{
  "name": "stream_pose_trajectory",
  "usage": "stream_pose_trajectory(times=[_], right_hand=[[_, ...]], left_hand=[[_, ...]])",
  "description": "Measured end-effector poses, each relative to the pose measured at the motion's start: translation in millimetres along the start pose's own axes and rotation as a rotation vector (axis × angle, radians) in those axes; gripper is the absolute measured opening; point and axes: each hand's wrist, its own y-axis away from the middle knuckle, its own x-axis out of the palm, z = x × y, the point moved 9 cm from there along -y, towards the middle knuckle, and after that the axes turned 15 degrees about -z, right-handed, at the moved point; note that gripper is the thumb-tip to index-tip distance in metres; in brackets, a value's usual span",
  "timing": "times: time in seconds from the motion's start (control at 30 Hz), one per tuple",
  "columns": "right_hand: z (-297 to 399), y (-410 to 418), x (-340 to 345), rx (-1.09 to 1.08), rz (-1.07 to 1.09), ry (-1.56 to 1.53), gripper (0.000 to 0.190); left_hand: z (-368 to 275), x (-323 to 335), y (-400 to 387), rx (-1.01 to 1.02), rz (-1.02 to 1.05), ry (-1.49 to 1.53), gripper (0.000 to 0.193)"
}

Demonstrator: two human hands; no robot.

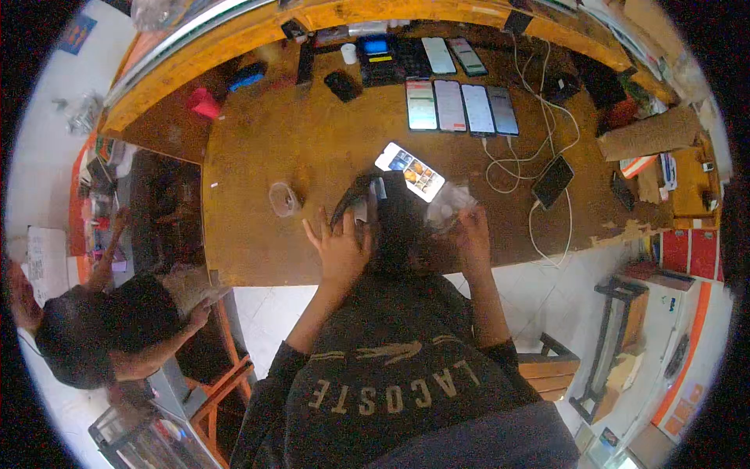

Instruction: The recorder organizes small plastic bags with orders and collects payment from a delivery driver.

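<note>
My left hand (pixel 343 249) lies over the table's near side with its fingers spread, against a black item (pixel 395 223) that looks like a soft bag. A dark curved strap runs beside its fingertips; whether the hand grips anything is unclear. My right hand (pixel 474 237) pinches a crumpled clear plastic bag (pixel 446 206), blurred, at its right side. Just beyond the black item, a lit smartphone (pixel 419 174) shows a grid of pictures. A small round clear plastic tub (pixel 284 199) stands left of my left hand.
Several lit phones (pixel 451 105) lie in rows at the back of the wooden table (pixel 252 146). White charging cables (pixel 577 129) loop on the right around a dark phone (pixel 552 182). A pink cup (pixel 205 104) is at far left. Another person (pixel 111 328) is nearby at left.
</note>
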Motion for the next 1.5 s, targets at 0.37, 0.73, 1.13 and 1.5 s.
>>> stream_pose_trajectory(times=[0.37, 0.73, 1.13, 1.5], right_hand=[[16, 38, 117, 0.114, 0.452, -0.092, 0.014], [11, 40, 170, 0.057, 0.499, -0.001, 0.015], [19, 44, 143, 0.134, 0.418, -0.103, 0.018], [8, 33, 74, 0.099, 0.261, 0.013, 0.035]], left_hand=[[16, 9, 2, 0.151, 0.106, -0.144, 0.048], [94, -34, 17, -0.398, -0.25, 0.219, 0.049], [203, 64, -3, -0.526, -0.241, 0.486, 0.094], [144, -16, -26, -0.425, -0.346, 0.591, 0.047]])
